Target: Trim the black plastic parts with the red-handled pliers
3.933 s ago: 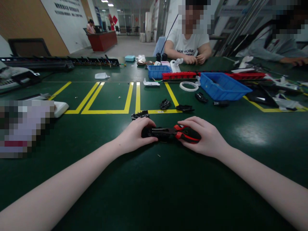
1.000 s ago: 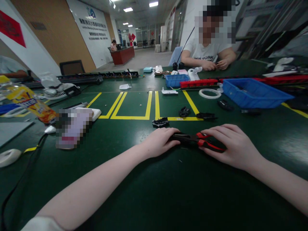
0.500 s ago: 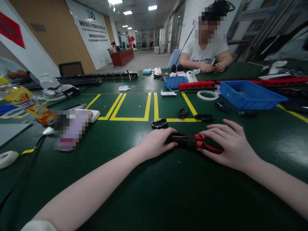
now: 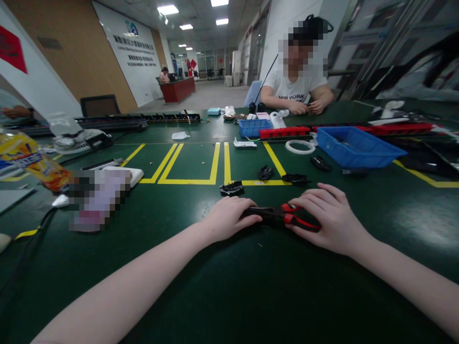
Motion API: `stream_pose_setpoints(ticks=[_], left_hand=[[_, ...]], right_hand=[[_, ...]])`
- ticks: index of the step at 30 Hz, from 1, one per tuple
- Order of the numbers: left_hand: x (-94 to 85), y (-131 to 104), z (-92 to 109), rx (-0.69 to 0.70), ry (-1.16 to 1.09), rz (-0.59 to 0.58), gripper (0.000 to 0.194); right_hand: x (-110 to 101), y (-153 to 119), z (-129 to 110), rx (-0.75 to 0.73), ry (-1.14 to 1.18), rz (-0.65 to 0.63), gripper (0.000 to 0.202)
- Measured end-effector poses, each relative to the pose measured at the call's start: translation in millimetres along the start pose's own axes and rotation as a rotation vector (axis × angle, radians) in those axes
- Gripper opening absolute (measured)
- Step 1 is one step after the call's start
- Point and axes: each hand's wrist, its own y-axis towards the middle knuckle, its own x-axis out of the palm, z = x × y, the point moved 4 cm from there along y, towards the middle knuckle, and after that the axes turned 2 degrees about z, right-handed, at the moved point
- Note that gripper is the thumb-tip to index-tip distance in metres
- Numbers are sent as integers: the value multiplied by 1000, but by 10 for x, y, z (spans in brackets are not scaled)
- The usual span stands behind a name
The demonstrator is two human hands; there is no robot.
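My right hand (image 4: 324, 217) is closed on the red and black handles of the pliers (image 4: 303, 222). Their dark jaws point left and reach my left hand (image 4: 229, 217), whose fingers are pinched round a small black part, mostly hidden by them. Just beyond my left hand lies a black piece with a ragged silvery edge (image 4: 231, 188). Two more black pieces, one crumpled-looking (image 4: 265, 172) and one flat (image 4: 296, 178), rest near the yellow tape. A thin sliver (image 4: 260, 244) is on the green table in front of the hands.
A blue tray (image 4: 358, 150), a smaller blue bin (image 4: 254, 128), a white ring (image 4: 300, 146) and red strips (image 4: 285, 132) stand farther back. At the left are a phone (image 4: 102, 196) and a drink bottle (image 4: 34, 160). A person (image 4: 297, 88) sits opposite.
The view has shifted, so most things appear a little farther left and lower. Both hands keep their hold, and the pliers' handles look slightly closer together.
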Motion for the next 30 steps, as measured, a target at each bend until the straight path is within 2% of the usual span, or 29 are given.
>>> stream_pose_setpoints(ticks=[8, 18, 30], left_hand=[[-4, -16, -11, -18, -30, 12, 31], [-23, -14, -5, -46, -23, 12, 33], [-10, -14, -26, -21, -48, 39, 35]], right_hand=[[3, 8, 10, -5, 18, -6, 36], [30, -51, 117, 118, 100, 5, 47], [18, -13, 50, 25, 119, -9, 45]])
